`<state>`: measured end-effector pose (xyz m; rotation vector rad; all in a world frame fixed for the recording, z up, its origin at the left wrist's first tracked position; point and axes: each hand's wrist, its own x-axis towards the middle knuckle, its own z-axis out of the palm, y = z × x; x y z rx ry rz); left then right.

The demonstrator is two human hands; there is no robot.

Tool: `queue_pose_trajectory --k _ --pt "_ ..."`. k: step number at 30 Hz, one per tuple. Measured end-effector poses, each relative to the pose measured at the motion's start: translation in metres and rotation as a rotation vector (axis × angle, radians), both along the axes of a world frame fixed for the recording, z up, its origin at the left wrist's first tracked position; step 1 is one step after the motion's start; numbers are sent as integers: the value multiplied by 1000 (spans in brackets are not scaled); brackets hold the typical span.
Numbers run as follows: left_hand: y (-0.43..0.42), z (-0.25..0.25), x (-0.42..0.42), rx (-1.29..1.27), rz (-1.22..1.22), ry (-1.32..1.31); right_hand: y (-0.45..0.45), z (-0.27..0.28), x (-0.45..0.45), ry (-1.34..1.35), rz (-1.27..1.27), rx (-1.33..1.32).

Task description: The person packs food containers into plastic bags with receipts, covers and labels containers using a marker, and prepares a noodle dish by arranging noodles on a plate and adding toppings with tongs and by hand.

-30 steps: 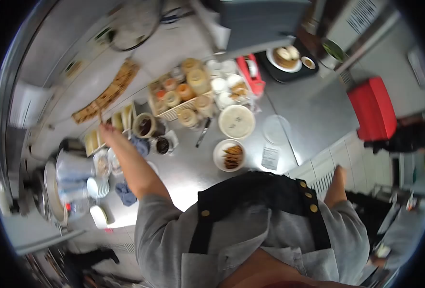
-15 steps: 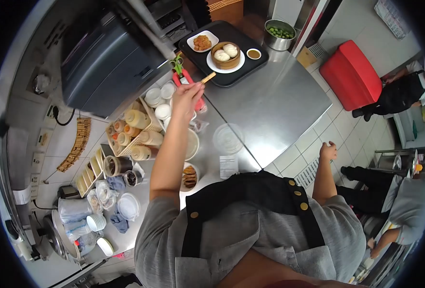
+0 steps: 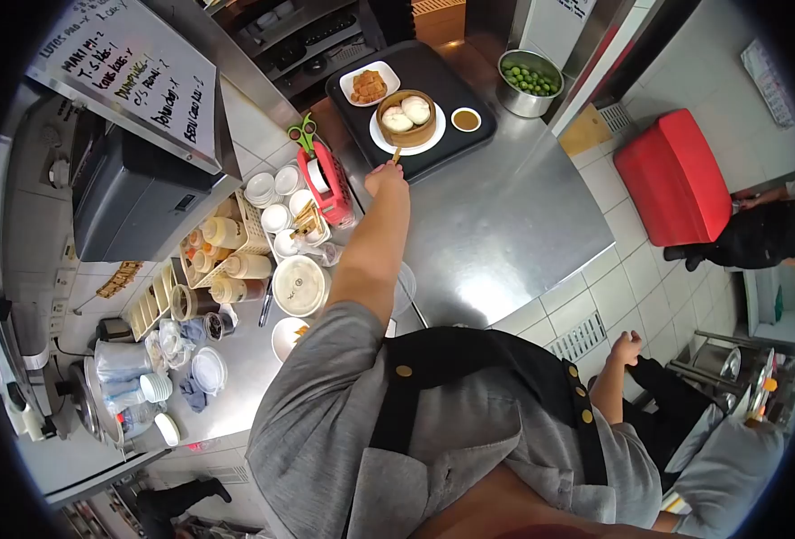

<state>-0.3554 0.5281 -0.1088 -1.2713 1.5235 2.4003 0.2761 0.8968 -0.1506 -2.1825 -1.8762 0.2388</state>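
My left hand (image 3: 386, 178) pinches a small wooden clip (image 3: 397, 155) at the near edge of a black tray (image 3: 478, 166). Just beyond the clip lies a white plate (image 3: 381, 144) bearing a round bamboo steamer (image 3: 406, 136) with white buns (image 3: 397, 119) inside. The same tray carries a square white dish with browned food (image 3: 369, 86) and a small cup of brown sauce (image 3: 466, 119). Out to the right, over the floor, my right hand (image 3: 627, 348) hangs away from the counter, fingers curled; whether it holds anything cannot be made out.
Steel counter (image 3: 469, 234); a pot of green fruits (image 3: 529, 85) at its back; a red basket (image 3: 327, 193) with green scissors (image 3: 303, 133); sauce bottles (image 3: 227, 234); a lidded tub (image 3: 300, 286). A red bin (image 3: 671, 180) and other people (image 3: 739, 476) stand to the right.
My left arm has swung from the wall strip at the left to the tray, with the clip in my fingers. The view has turned, and my right hand has curled in.
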Motion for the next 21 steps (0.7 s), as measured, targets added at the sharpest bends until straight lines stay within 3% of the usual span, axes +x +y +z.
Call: queue_pose_trajectory --k 4,7,9,11,12,14,17,18,21 --pt "8 -9 8 -164 -37 -67 26 8 -35 177 129 83" --pt "0 12 27 -432 -33 131 20 41 -115 275 240 111" --pt "-17 39 52 -532 -122 276 -1 71 -199 364 566 184" --pt "-40 60 84 -376 -115 389 -29 113 -295 562 972 264" --pt "-58 55 89 -338 -148 397 -73 168 -345 604 1130 441" --pt "-96 114 123 -269 -195 418 -169 304 -412 837 1477 626" --pt "-147 174 160 -151 -250 491 -295 464 -434 1086 1843 965" --pt "-166 188 170 -114 -239 562 -331 503 -441 1225 1856 1160" --pt "-212 235 204 -137 -181 650 -427 595 -465 1262 1764 1423"
